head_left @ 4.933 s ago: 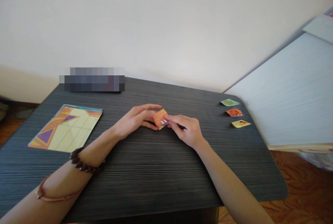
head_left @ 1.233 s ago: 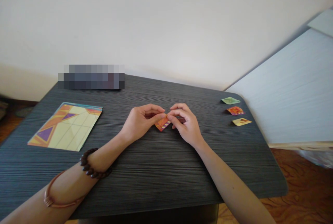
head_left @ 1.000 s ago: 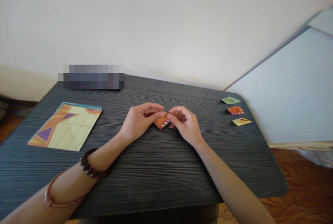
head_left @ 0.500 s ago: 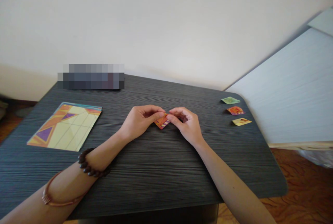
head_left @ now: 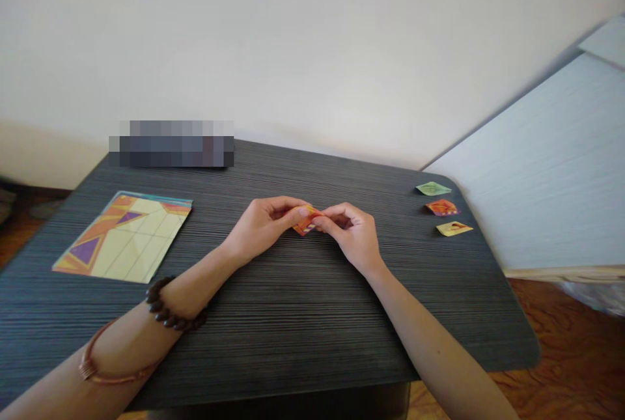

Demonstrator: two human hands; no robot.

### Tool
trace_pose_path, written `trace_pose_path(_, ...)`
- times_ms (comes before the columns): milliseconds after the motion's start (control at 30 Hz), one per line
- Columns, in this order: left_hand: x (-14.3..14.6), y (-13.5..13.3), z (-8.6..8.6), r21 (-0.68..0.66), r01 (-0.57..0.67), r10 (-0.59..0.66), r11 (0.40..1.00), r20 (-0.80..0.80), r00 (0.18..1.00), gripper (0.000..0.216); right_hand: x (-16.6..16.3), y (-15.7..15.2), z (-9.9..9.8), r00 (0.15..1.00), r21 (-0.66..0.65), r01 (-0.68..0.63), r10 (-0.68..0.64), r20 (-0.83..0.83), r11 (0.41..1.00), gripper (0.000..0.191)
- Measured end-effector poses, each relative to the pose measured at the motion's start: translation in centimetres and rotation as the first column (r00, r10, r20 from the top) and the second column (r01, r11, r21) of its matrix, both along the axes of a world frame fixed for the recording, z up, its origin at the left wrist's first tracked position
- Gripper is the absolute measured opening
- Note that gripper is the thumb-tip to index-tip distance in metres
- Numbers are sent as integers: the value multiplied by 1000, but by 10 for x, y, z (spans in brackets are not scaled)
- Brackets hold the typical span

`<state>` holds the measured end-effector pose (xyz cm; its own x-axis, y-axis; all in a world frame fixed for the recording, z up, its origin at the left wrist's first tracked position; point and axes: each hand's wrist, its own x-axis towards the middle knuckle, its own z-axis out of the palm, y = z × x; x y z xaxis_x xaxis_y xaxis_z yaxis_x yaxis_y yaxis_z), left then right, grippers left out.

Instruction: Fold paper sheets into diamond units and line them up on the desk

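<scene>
A small folded orange paper piece [head_left: 306, 221] with purple and yellow stripes is held over the middle of the dark table [head_left: 293, 316]. My left hand [head_left: 263, 224] pinches its left side with curled fingers. My right hand [head_left: 352, 232] pinches its right side, fingertips meeting those of the left. Most of the paper is hidden between the fingers. A dark bead bracelet [head_left: 173, 312] and a thin copper bangle [head_left: 105, 368] sit on my left forearm.
A stack of patterned orange, purple and cream paper sheets [head_left: 124, 238] lies at the table's left. Three small folded paper pieces, green [head_left: 432, 189], orange [head_left: 442, 207] and yellow [head_left: 454, 228], lie in a row near the right edge. A pale blue surface [head_left: 547, 172] adjoins on the right.
The paper has gone from a tilted square held up between my fingers to a smaller folded shape. My hands have closed in on it and it shows less than half a second ago.
</scene>
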<state>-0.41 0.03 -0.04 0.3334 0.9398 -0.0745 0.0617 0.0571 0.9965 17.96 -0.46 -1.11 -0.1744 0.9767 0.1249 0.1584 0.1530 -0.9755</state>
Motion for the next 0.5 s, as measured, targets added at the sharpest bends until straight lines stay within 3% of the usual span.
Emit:
trace_pose_path(167,1,-1,-1,29,-26,26,999,7,1000,29,0,0,1,999,38,27,-28,38,999,19)
trace_pose_path(500,-1,-1,0,24,-57,58,998,-48,997,30,2,1,-1,997,-18,-75,75,10,997,17)
